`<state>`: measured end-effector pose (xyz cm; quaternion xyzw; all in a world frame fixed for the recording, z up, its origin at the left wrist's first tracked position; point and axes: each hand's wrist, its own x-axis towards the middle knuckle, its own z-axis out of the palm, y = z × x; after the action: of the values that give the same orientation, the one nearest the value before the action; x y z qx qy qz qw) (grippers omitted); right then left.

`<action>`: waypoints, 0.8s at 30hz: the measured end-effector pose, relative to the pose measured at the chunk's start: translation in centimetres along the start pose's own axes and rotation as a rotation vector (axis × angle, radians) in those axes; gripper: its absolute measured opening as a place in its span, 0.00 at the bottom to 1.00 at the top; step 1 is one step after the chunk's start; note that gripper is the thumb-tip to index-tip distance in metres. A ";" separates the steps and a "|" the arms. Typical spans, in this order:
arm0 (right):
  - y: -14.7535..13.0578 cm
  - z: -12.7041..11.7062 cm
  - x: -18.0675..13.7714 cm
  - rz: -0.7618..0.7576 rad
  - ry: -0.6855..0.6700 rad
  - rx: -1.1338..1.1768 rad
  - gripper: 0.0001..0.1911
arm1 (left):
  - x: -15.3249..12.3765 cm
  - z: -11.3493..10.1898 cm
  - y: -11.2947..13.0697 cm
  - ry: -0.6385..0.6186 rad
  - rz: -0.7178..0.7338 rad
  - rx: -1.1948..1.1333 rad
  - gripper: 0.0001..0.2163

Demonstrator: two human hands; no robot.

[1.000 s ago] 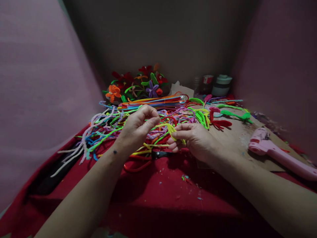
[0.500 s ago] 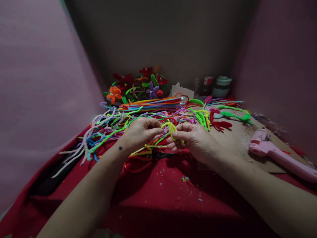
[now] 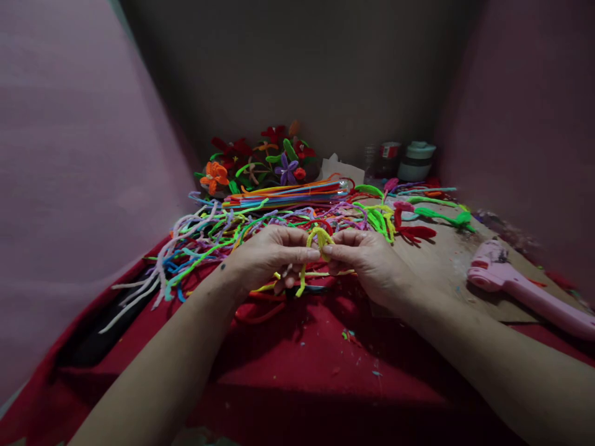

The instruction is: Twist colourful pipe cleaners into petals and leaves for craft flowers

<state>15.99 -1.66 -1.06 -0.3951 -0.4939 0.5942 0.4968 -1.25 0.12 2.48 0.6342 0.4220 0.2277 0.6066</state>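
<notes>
Between my two hands is a yellow pipe cleaner, bent into loops with one loose end hanging down. My left hand pinches its left side between thumb and fingers. On the other side my right hand is closed on the looped part, its thumb almost meeting the left thumb. Behind and beneath the hands spreads a tangle of coloured pipe cleaners. Red-handled scissors lie just below, partly covered by the left hand.
A pink glue gun lies at the right on a cardboard sheet. Pipe-cleaner flowers stand at the back beside a bundle of straight pipe cleaners. A lidded jar is behind. Scraps dot the red cloth.
My left hand has moved slightly right, closer to my right hand. The yellow pipe cleaner's loose end now hangs down on the left of the loops.
</notes>
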 end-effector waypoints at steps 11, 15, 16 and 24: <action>0.5 -0.5 0.6 -0.104 0.187 -0.054 0.09 | -0.3 -0.3 0.2 -0.096 -0.125 -0.027 0.06; 0.3 -0.5 0.6 -0.101 0.203 -0.017 0.09 | -0.2 -0.4 0.2 -0.117 -0.081 -0.118 0.06; 0.3 -0.5 0.7 -0.099 0.203 -0.005 0.09 | -0.2 -0.4 0.1 -0.108 -0.072 -0.136 0.06; 0.3 -0.4 0.7 -0.084 0.200 0.006 0.10 | -0.3 0.0 0.4 0.017 -0.017 -0.073 0.09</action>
<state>16.24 -0.93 -1.40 -0.4298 -0.4561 0.5321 0.5693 -1.29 -0.14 2.90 0.6062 0.4238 0.2430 0.6276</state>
